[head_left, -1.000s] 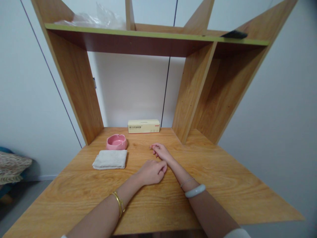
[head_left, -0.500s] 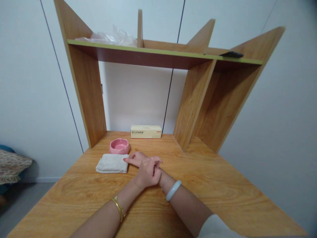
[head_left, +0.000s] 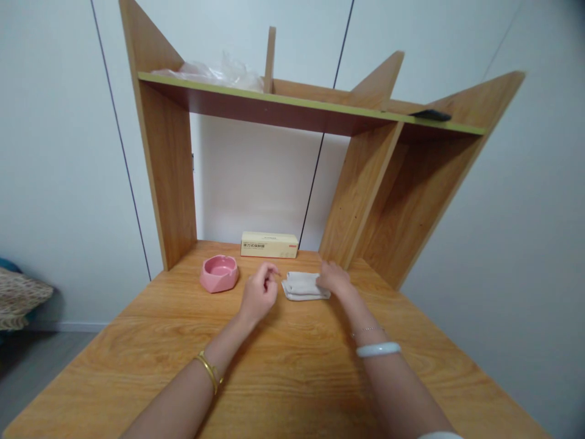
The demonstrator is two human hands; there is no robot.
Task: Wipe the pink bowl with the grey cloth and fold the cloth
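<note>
A folded light grey cloth [head_left: 302, 286] lies on the wooden desk, right of centre. My right hand [head_left: 334, 278] grips its right end, the fingers partly hidden behind the palm. To the left of the cloth is my left hand [head_left: 261, 292], its fingers curled and nothing visible in them; it does not touch the cloth. A pink faceted bowl [head_left: 219, 281] stands further left, apart from both hands. Behind the hands, a long cream box [head_left: 269, 245] with printed text sits at the back of the desk.
The wooden desk [head_left: 274, 378] carries a shelf unit [head_left: 171, 177] with upright panels on both sides. On the upper shelf lie a clear plastic bag [head_left: 219, 73] and a flat black object [head_left: 431, 114]. Patterned fabric [head_left: 21, 299] shows at the far left.
The cloth has moved right, from in front of the pink bowl to right of centre, with my right hand on it. My forearms have uncrossed, and my left hand is slightly further left.
</note>
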